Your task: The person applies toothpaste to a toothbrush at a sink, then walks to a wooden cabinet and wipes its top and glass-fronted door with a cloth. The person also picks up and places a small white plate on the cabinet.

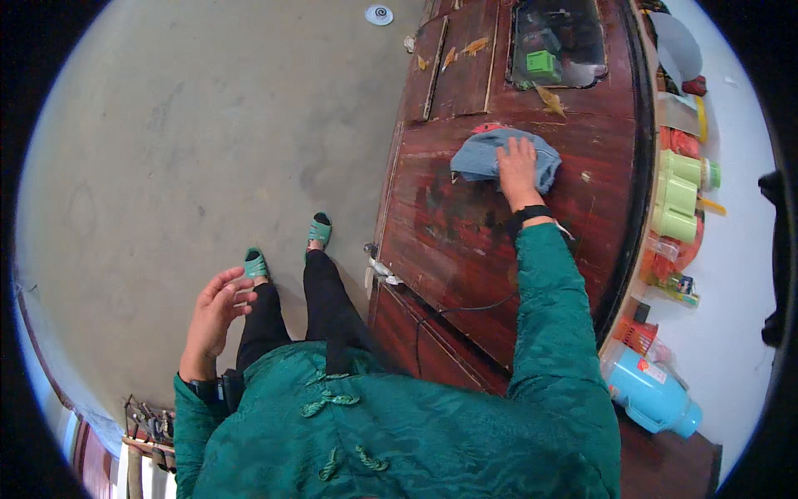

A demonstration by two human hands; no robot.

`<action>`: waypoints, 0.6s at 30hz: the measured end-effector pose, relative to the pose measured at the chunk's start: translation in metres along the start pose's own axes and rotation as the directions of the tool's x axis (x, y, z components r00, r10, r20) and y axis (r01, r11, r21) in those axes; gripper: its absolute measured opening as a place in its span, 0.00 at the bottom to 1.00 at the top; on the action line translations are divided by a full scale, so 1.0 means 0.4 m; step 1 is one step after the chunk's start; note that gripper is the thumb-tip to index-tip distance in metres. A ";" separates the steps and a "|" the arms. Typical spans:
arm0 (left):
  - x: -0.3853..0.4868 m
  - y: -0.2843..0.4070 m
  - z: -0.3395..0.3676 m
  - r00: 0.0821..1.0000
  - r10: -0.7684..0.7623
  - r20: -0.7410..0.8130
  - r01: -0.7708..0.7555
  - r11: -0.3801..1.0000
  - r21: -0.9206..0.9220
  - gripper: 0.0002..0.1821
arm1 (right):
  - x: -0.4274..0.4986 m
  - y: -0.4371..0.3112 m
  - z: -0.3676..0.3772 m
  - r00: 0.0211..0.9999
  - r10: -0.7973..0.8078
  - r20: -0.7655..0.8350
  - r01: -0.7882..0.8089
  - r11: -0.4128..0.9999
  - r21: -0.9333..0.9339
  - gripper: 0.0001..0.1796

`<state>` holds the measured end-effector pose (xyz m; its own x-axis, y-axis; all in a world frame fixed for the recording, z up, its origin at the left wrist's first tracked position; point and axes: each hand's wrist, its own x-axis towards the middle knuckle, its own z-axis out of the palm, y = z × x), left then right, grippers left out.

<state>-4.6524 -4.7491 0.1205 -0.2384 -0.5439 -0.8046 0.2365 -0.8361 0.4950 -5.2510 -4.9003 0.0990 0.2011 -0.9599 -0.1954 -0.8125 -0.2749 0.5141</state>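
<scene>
A blue-grey cloth (477, 156) lies bunched against the dark red wooden front of a cabinet (461, 231), with a bit of red fabric at its upper edge. My right hand (518, 167) presses flat on the cloth with fingers spread; whether it grips any of the fabric is not visible. Scuffs and dark marks show on the wood below the cloth. My left hand (219, 305) hangs in the air over the floor, fingers loosely bent and apart, with nothing in it.
Pale green containers (676, 196), an orange basket (637, 335) and a light blue vacuum flask (651, 390) stand along the cabinet top by the white wall. A dark cable (464, 309) crosses the cabinet's lower part. A round white plate-like object (378, 14) lies on the concrete floor (187, 143).
</scene>
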 end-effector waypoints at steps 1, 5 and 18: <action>-0.004 0.005 -0.009 1.000 0.011 0.014 -0.011 1.000 -0.005 0.19 | -0.011 0.020 -0.041 0.999 0.019 -0.034 -0.019 1.000 0.023 0.15; -0.011 0.021 -0.038 0.999 0.034 0.020 -0.033 0.999 -0.008 0.19 | -0.050 0.042 -0.132 0.994 0.096 -0.049 -0.098 0.995 -0.038 0.16; 0.051 -0.053 0.020 0.980 -0.103 -0.168 0.098 0.995 -0.034 0.20 | 0.042 -0.193 0.353 0.994 -0.081 -0.075 0.092 0.983 0.156 0.16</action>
<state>-4.6698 -4.7432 0.0965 -0.0995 -0.4353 -0.8948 0.2437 -0.8825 0.4022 -5.2619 -4.8874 -0.0618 0.3067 -0.9360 -0.1727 -0.8661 -0.3497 0.3573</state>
